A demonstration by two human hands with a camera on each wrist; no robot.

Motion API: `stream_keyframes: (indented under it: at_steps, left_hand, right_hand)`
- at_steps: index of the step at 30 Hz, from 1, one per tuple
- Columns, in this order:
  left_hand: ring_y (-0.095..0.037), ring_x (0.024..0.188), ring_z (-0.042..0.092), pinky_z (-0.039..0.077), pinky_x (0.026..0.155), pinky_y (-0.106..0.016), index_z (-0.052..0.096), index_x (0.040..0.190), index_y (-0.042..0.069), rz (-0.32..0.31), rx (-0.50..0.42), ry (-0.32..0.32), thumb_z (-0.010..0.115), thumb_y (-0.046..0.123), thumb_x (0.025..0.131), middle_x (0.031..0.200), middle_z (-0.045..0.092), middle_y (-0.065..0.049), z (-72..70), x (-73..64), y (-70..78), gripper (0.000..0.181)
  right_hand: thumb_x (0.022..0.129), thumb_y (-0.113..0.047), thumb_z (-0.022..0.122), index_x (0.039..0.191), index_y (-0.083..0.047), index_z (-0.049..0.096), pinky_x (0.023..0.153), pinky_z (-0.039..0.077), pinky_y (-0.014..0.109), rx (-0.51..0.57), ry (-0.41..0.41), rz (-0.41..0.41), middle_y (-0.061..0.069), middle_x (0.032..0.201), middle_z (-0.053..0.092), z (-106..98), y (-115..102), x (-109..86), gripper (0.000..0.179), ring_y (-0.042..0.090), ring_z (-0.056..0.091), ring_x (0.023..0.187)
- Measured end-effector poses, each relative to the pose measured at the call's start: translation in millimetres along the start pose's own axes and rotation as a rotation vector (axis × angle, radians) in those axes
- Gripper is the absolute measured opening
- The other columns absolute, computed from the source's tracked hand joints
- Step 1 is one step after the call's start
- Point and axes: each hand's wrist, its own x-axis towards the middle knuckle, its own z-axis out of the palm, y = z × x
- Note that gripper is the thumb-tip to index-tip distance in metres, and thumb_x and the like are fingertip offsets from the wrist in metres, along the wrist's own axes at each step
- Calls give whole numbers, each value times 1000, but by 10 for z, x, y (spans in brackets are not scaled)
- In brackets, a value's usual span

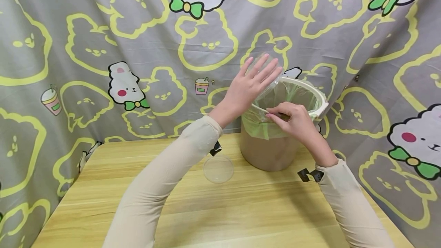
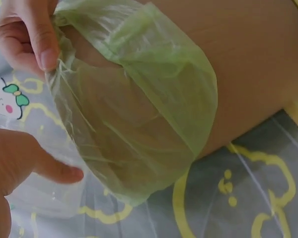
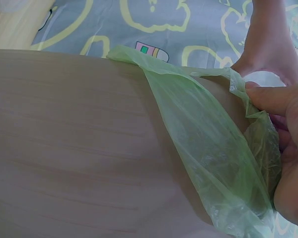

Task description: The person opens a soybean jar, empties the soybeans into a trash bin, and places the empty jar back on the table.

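Note:
A beige bin (image 1: 270,156) stands at the table's back right, with a pale green plastic bag (image 1: 263,130) lining it and folded over its white rim (image 1: 320,100). My right hand (image 1: 293,119) pinches the bag's edge between thumb and fingers at the near side of the rim. At the rim's left my left hand (image 1: 253,83) holds a clear plastic container (image 2: 47,196), fingers spread over its outer side. The left thumb (image 2: 59,171) shows in the left wrist view, apart from the bag. The container's far side is hidden by the hand in the head view.
A clear round lid (image 1: 218,169) lies flat on the wooden table (image 1: 220,213), left of the bin. Behind and beside the table hangs a grey curtain (image 1: 155,53) with cartoon prints, close to the bin's back.

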Motion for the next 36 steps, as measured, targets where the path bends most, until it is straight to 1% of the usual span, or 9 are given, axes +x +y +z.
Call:
stream_keyframes:
  at_steps: [2, 5, 11, 20, 24, 26, 32, 34, 36]
  left_hand:
    - [-19, 154, 30, 22, 128, -44, 37, 159, 27, 3, 8, 6, 35, -12, 99, 165, 36, 6, 3, -5, 5, 71]
    - [-19, 155, 30, 21, 129, -44, 37, 159, 26, -7, -13, 5, 37, -11, 99, 165, 36, 5, 6, -14, 8, 70]
    - [-20, 155, 29, 19, 129, -44, 36, 159, 26, -10, -27, 4, 38, -11, 99, 165, 35, 5, 18, -17, 4, 71]
    - [-21, 155, 30, 21, 129, -45, 37, 159, 25, -29, -40, 19, 37, -10, 100, 165, 37, 4, 21, -20, -1, 68]
    - [-23, 155, 29, 20, 129, -46, 37, 159, 24, -41, -46, 25, 36, -11, 98, 165, 36, 3, 4, -25, -16, 70]
    - [-24, 155, 27, 19, 129, -46, 36, 159, 23, -56, -62, 21, 38, -11, 96, 166, 35, 3, -15, -33, -32, 72]
    - [-25, 158, 21, 8, 131, -45, 31, 161, 22, -132, -185, -35, 50, -11, 85, 168, 30, 1, -55, -124, -113, 86]
    - [-25, 157, 22, 8, 131, -45, 31, 161, 21, -165, -226, -42, 53, -11, 81, 168, 31, 0, -68, -174, -146, 89]
    - [-25, 157, 23, 10, 131, -45, 32, 161, 21, -203, -264, -41, 61, -5, 79, 167, 32, 0, -85, -237, -186, 90]
  right_hand:
    - [77, 9, 82, 89, 2, 80, 61, 45, 6, 0, -1, 3, 9, 77, 75, 0, 0, -4, 14, 16, 67, 63]
    - [77, 9, 82, 89, 2, 80, 61, 45, 6, 1, -2, 6, 9, 77, 75, 3, 5, -9, 15, 15, 66, 63]
    - [77, 9, 82, 89, 1, 80, 61, 45, 6, 3, 6, 2, 9, 77, 76, 4, 11, -10, 15, 14, 66, 64]
    - [76, 9, 83, 88, 2, 79, 62, 45, 5, 1, 3, 2, 10, 77, 75, 1, 3, -6, 15, 16, 67, 64]
    - [76, 9, 83, 89, 2, 79, 62, 45, 5, -4, 2, 4, 10, 77, 75, -1, -1, -8, 15, 15, 67, 64]
    - [76, 9, 83, 89, 2, 79, 62, 45, 5, -6, 3, 4, 9, 77, 75, -2, -2, -9, 15, 14, 66, 64]
    - [77, 8, 83, 89, 0, 80, 61, 44, 7, -6, 14, -1, 9, 77, 75, 9, -4, -7, 15, 14, 65, 63]
    - [76, 8, 83, 89, 0, 80, 60, 44, 8, -8, 20, -2, 8, 77, 76, 10, -5, -7, 15, 13, 64, 63]
    - [76, 8, 84, 89, 0, 80, 61, 44, 9, -10, 25, -2, 8, 77, 76, 11, -7, -5, 16, 12, 63, 64]
